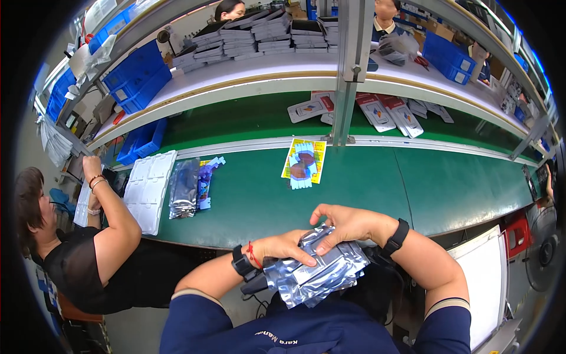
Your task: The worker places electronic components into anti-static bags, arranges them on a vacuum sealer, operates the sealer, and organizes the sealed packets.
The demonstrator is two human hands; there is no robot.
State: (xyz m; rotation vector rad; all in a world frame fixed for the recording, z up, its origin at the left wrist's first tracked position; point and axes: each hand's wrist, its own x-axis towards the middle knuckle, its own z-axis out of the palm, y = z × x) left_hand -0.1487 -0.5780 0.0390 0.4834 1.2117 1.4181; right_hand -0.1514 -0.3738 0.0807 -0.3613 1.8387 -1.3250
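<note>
A bundle of shiny silver antistatic bags (321, 271) is held close to my body, just off the table's front edge. My left hand (290, 246) grips the bundle's left side, its thumb lying across the top bag. From the right, my right hand (341, 226) clasps the upper edge, thumb on top and index finger curled. The fingers beneath the bags are hidden. Ahead on the green table (253, 183) lie a yellow sheet (319, 169) and blue-and-dark cut-out pieces (302, 167).
On the left stand a stack of silver bags (185, 189) and white trays (149, 189), beside a seated co-worker (76, 248). A metal post (346, 88) rises at the table's back, carrying a shelf with stacked grey items (259, 38) and blue bins (138, 76).
</note>
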